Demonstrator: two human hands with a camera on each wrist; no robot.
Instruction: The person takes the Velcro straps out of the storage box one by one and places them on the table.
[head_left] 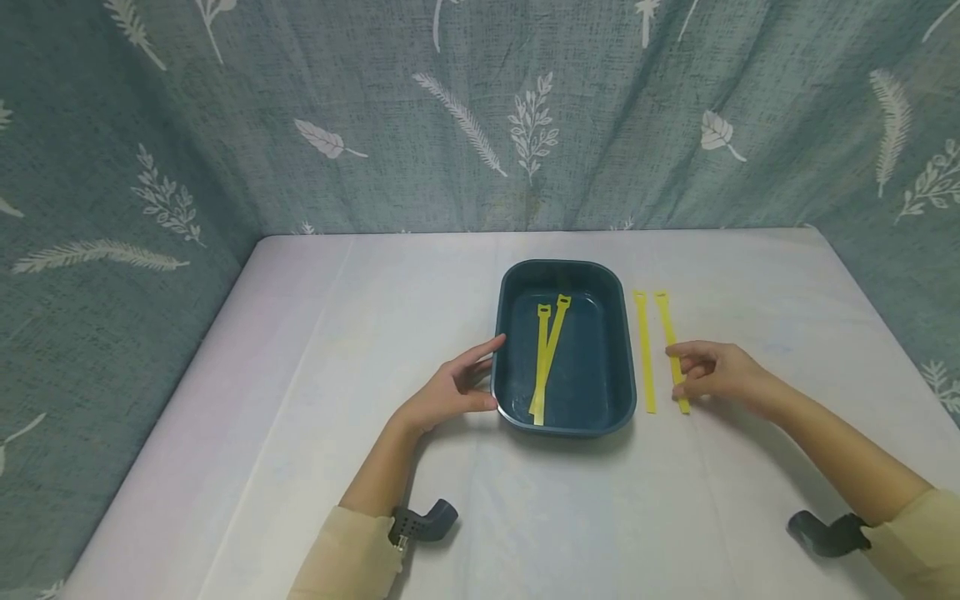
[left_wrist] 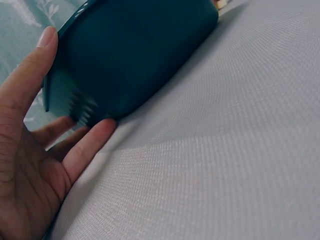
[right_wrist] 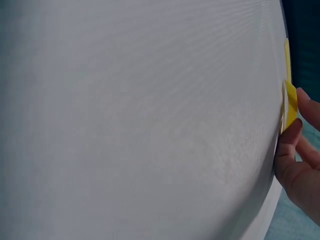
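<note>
A dark teal plastic tray sits on the white table, with two yellow cable straps crossing inside it, slotted heads toward the far end. My left hand is spread at the tray's left wall; in the left wrist view its fingertips touch the teal side. Right of the tray lie two more straps, roughly side by side. My right hand pinches the outer strap along its lower half. In the right wrist view, the yellow band shows between thumb and finger. The inner strap lies flat, untouched.
White cloth covers the table. A green leaf-patterned curtain hangs behind it and along both sides. Dark wrist-worn devices show at both sleeves.
</note>
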